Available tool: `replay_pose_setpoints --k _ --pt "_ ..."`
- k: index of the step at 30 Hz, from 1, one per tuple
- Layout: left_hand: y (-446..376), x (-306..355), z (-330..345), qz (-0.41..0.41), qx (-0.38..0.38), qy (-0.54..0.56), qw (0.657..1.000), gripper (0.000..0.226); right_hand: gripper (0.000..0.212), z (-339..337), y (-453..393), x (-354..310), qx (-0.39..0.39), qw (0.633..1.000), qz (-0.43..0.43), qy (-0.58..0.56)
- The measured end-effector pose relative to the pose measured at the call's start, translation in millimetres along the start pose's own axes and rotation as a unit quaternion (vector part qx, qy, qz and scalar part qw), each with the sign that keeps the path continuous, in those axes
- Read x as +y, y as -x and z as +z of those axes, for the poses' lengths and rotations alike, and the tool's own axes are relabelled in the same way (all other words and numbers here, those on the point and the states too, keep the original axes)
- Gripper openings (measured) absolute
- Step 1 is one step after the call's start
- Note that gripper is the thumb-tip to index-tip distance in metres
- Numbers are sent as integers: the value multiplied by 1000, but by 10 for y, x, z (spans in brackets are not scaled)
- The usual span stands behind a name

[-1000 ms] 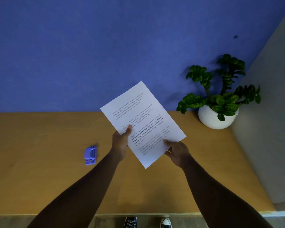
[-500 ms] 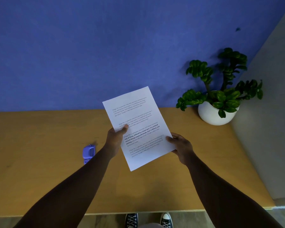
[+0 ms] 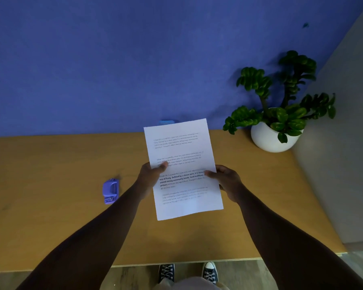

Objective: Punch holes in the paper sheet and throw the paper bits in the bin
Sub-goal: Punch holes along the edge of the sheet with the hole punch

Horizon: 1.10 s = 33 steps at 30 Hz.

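A white printed paper sheet (image 3: 181, 155) is held up over the wooden table (image 3: 50, 174), almost upright in the view. My left hand (image 3: 150, 174) grips its left edge with the thumb on the text. My right hand (image 3: 227, 181) grips the right edge, thumb on top. A small purple hole punch (image 3: 111, 191) lies on the table to the left of my left forearm, apart from both hands. No bin is in view.
A green plant in a white round pot (image 3: 270, 139) stands at the table's back right corner. A blue wall (image 3: 113, 59) runs behind the table, with a small blue object (image 3: 166, 122) peeking above the sheet's top edge. A grey panel (image 3: 344, 143) closes the right side.
The sheet has turned from a slant to nearly straight and come lower and closer to me. Both hands kept their hold. The punch has not moved.
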<state>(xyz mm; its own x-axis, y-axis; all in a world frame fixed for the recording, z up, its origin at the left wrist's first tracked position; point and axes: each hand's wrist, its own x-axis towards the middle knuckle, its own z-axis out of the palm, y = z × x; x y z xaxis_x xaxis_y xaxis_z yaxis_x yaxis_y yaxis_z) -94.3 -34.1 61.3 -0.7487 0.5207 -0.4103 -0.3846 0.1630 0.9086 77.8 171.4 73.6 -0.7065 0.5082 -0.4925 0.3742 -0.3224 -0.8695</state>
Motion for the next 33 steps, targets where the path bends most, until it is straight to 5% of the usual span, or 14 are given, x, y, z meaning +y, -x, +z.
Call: replay_pose_setpoints --k 8,18,23,28,33 --pt "17 -191 43 -21 -5 -49 999 21 22 11 -21 136 21 998 -10 58" --pt "-61 -363 -177 -34 136 -39 989 18 13 -41 -64 315 89 992 9 92" --pt "-91 -502 -566 -50 283 -209 935 22 16 -33 -90 395 106 990 24 87" --pt "-72 -600 -1061 -65 383 -268 882 24 16 7 -128 472 126 986 45 101" --pt "-78 -688 -1431 -127 412 -314 846 45 21 51 -144 543 136 984 54 105"
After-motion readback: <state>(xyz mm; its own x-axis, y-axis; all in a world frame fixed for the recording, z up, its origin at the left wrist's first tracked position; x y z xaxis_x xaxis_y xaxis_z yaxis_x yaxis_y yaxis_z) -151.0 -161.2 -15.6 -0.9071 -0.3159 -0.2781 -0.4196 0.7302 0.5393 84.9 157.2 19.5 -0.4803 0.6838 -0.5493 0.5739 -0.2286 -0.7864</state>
